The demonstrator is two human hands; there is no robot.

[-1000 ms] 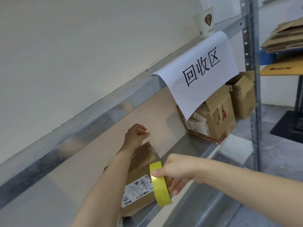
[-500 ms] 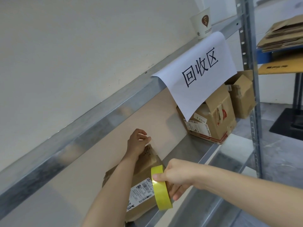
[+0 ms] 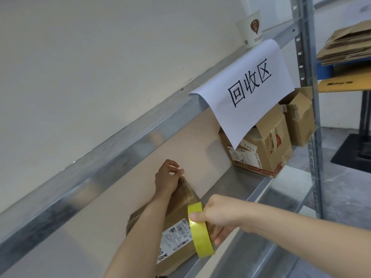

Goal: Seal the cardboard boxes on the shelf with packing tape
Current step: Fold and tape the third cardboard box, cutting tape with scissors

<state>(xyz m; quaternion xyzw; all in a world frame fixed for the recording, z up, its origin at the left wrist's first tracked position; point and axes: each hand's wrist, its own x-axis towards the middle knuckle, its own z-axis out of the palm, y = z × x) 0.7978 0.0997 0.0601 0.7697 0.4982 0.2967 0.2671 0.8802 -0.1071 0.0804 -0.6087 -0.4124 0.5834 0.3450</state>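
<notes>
A small cardboard box (image 3: 180, 215) with a white shipping label lies on the metal shelf (image 3: 236, 189). My left hand (image 3: 167, 178) rests on the box's far end, thumb and forefinger pinched together as if on a tape end. A glossy strip runs along the box top toward it. My right hand (image 3: 215, 216) grips a roll of yellow packing tape (image 3: 200, 230), held on edge against the box's near right side. Two more cardboard boxes, one larger (image 3: 267, 145) and one with open flaps (image 3: 300, 117), stand further right on the same shelf.
A paper sign (image 3: 249, 87) hangs from the upper shelf beam (image 3: 112, 149), partly covering the larger box. A paper cup (image 3: 251, 29) stands on the upper shelf. The shelf upright (image 3: 310, 97) rises at right. Flattened cardboard (image 3: 345, 45) lies stacked beyond it.
Both hands keep their hold. My left hand has sunk slightly onto the box's far end, and the roll has shifted a little to the right along the box.
</notes>
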